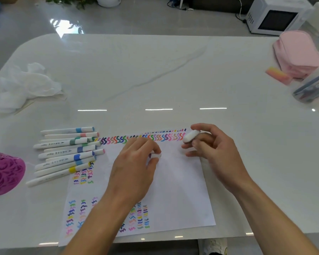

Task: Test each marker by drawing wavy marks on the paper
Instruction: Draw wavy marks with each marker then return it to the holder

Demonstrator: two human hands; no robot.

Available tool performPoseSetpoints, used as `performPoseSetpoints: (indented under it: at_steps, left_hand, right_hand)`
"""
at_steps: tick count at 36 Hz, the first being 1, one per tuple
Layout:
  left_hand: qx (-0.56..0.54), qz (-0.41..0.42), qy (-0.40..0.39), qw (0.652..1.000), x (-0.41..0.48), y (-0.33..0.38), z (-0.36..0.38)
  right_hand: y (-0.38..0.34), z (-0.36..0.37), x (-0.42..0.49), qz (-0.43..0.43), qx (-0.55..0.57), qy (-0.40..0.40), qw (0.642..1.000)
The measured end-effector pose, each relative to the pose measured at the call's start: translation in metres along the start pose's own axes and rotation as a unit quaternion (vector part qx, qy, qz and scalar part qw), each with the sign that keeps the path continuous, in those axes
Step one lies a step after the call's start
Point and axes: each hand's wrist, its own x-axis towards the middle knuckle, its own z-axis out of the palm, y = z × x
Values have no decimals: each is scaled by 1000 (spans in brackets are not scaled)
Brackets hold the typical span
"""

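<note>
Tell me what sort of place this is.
Probably a home kitchen or dining area, though not certain: a glossy marble-look table, a white microwave beyond it, and a potted plant further back.

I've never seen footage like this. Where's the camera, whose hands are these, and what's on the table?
No machine here: a person wears one camera on the head, looking down at their own hands. On the white table lies paper with coloured wavy marks, and a pile of white markers beside it. The left hand pinches a small white marker piece over the paper; the right hand holds another white piece, probably cap and body of one marker. A pink pouch sits far right.
</note>
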Motion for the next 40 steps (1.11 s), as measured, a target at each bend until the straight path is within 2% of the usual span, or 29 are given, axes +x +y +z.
performPoseSetpoints:
  at_steps: [4,10,40]
  left_hand:
    - [5,-2,-9,1000,0,-1,3]
    - [-5,-7,-17,1000,1,-1,3]
    - [-24,-36,-10,999,2,-4,6]
  right_hand:
    - [6,0,4,-41,-51,34,997]
    - [18,3,8,-51,-12,87,995]
    - [29,5,13,-24,-41,120,992]
